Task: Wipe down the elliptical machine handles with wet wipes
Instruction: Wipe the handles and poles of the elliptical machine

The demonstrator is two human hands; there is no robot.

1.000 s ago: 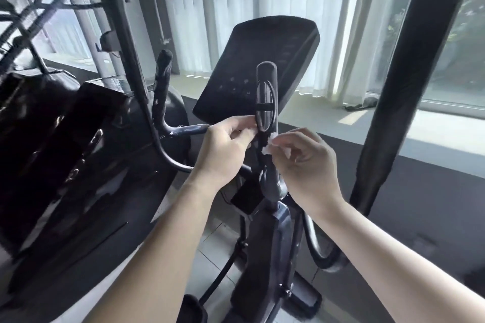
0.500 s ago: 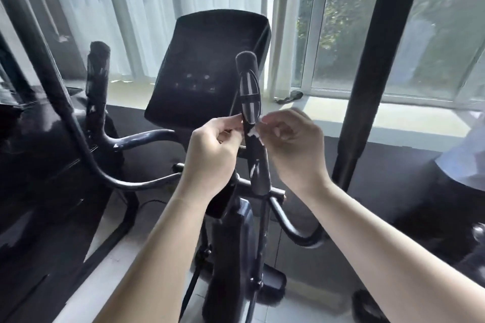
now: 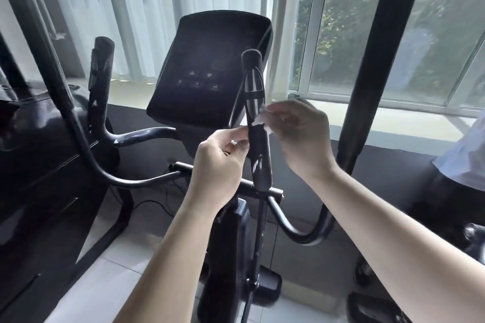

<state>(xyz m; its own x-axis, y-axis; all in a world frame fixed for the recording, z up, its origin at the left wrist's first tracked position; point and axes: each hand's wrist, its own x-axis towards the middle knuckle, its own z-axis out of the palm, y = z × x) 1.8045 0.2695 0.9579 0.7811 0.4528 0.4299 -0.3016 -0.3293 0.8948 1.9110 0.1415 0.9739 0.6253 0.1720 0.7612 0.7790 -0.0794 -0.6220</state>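
Both hands, the left hand (image 3: pixel 219 162) and right hand (image 3: pixel 299 136), pinch a small white wet wipe (image 3: pixel 259 121) around the middle of the upright black foam handle (image 3: pixel 256 118) (it looks thin), so a hard tug could rip it.

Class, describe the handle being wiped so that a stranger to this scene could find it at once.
Find the black console before the curtained window. The upright black handle stands just right of it, between the left hand and right hand. Unlike the scuffed handle further left, it has a white wet wipe pressed against it.
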